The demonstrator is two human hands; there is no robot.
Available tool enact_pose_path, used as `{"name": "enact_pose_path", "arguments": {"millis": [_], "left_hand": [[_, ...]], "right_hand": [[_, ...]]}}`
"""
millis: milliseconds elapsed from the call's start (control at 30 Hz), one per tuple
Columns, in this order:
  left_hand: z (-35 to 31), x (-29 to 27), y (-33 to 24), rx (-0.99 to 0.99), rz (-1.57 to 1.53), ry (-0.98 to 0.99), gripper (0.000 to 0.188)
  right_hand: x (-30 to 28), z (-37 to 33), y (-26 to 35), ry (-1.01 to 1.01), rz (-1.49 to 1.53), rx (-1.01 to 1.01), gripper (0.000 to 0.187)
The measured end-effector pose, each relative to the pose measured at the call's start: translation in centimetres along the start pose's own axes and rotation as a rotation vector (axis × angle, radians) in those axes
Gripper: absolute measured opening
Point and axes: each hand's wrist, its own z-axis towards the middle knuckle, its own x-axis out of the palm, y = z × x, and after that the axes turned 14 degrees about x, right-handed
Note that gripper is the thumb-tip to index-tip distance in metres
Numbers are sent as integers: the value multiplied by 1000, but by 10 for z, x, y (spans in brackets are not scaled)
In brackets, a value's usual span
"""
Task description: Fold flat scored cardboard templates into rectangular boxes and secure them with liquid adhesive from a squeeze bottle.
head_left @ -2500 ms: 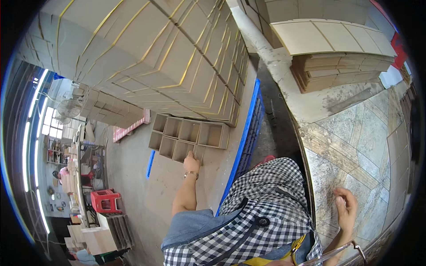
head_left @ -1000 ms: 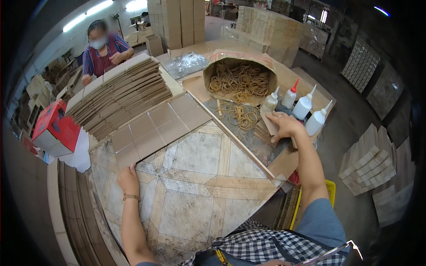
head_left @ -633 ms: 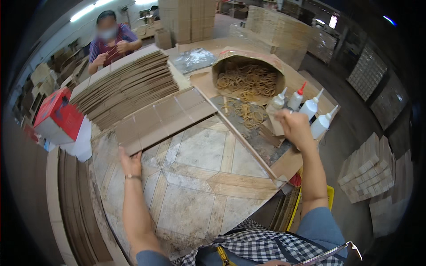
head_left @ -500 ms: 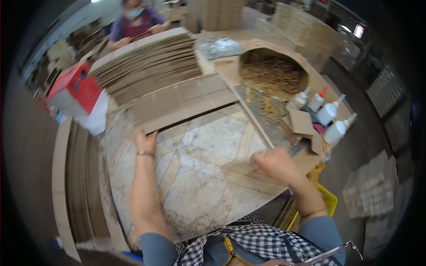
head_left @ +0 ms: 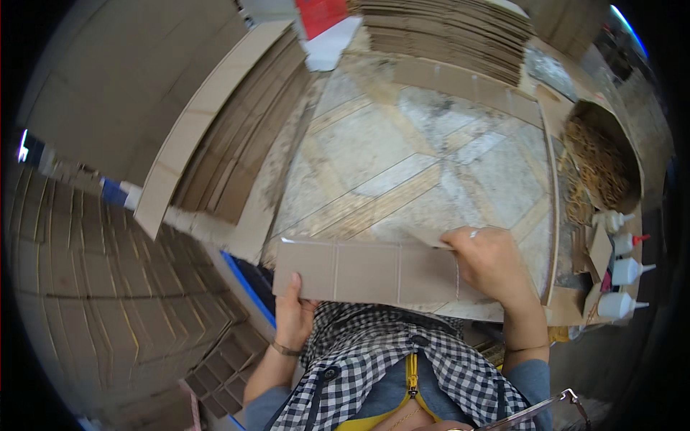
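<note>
A long brown cardboard strip (head_left: 366,269), creased crosswise into several panels, lies along the near edge of the worktable, in front of my body. My left hand (head_left: 291,316) grips its left end, thumb on top and fingers underneath. Over the strip's right part, my right hand (head_left: 492,262), with a ring on one finger, is closed on a thin tan piece of cardboard (head_left: 429,236) that juts leftward from the fingertips. Whether that piece is separate or a flap of the strip I cannot tell. The right hand covers the strip's right end.
Flattened cardboard (head_left: 445,32) is stacked at the far edge of the stained worktable (head_left: 359,165). More cardboard (head_left: 230,136) stands at the left. On the right are a container of rubber bands (head_left: 600,158) and several white squeeze bottles (head_left: 624,271). Banded cardboard bundles (head_left: 93,266) fill the lower left.
My view has turned left and downward. The cardboard in my left hand has come from the far side to the near edge, and my right hand is now over its right part.
</note>
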Motion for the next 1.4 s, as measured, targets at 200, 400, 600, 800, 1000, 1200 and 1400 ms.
{"name": "enact_pose_path", "arguments": {"millis": [200,400,600,800,1000,1200,1400], "left_hand": [[-37,-11,44,97,-91,-206,36],[-31,-8,46,104,-104,-159,33],[-32,-6,43,108,-100,-169,30],[-37,-11,33,324,351,11,28],[-25,20,-2,856,863,517,56],[-16,39,-31,916,919,703,84],[-9,70,-59,813,1391,912,86]], "right_hand": [[58,23,61,153,-61,-270,21],[76,14,77,147,-225,-315,22],[83,-2,85,120,-264,-346,24],[81,11,81,210,-173,-295,18],[78,44,71,269,-92,-205,20],[77,52,69,281,-53,-174,22],[68,50,66,-208,535,-166,18]]}}
